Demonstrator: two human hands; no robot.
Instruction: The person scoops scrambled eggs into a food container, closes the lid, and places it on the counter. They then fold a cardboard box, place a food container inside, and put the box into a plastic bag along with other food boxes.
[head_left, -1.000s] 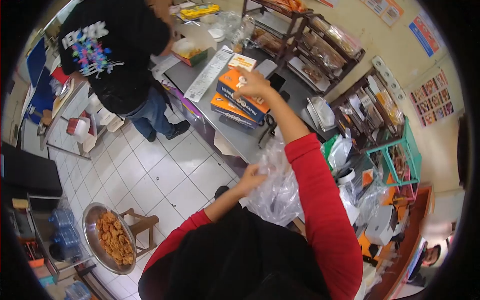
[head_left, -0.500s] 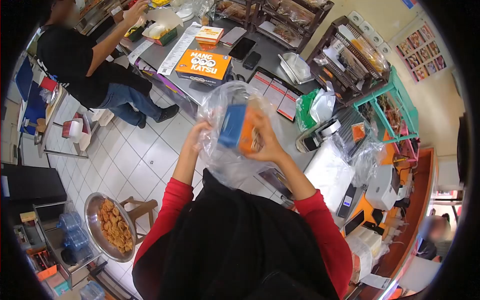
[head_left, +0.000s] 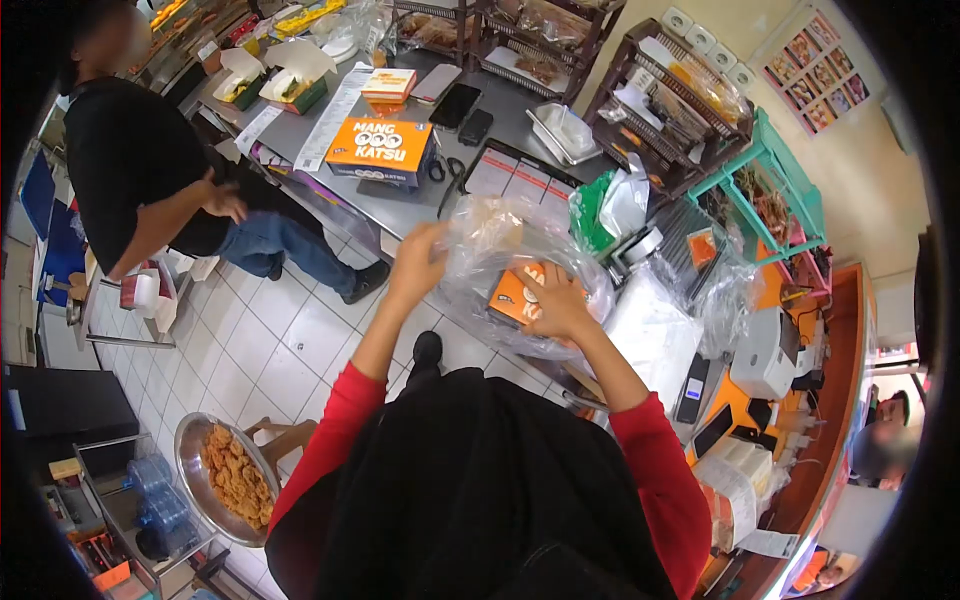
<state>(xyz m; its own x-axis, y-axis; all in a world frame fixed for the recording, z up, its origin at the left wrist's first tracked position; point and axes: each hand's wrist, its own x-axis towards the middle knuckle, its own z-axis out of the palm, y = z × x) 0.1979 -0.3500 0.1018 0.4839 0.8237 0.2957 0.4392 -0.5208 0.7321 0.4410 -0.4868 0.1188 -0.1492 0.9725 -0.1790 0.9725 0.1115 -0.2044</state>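
A clear plastic bag [head_left: 478,232] spreads over the front edge of the metal counter, with an orange-and-blue cardboard food box [head_left: 512,302] inside it. My left hand [head_left: 418,265] is closed on the bag's left edge. Reaching into the bag, my right hand [head_left: 560,306] grips the box, fingers across its printed top and thumb on the near side. A larger orange box printed "MANG KATSU" [head_left: 380,150] sits farther back on the counter, with black scissors [head_left: 446,175] beside it.
A printed menu board [head_left: 515,180], brown plastic racks [head_left: 655,125] and a green rack [head_left: 770,190] line the counter. At left stands a person in black [head_left: 140,180]. A metal bowl of fried food [head_left: 190,465] sits low at my left.
The box and bag have moved right and down onto the counter edge. My left hand has shifted up and right with the bag's edge. The other person has lowered an arm.
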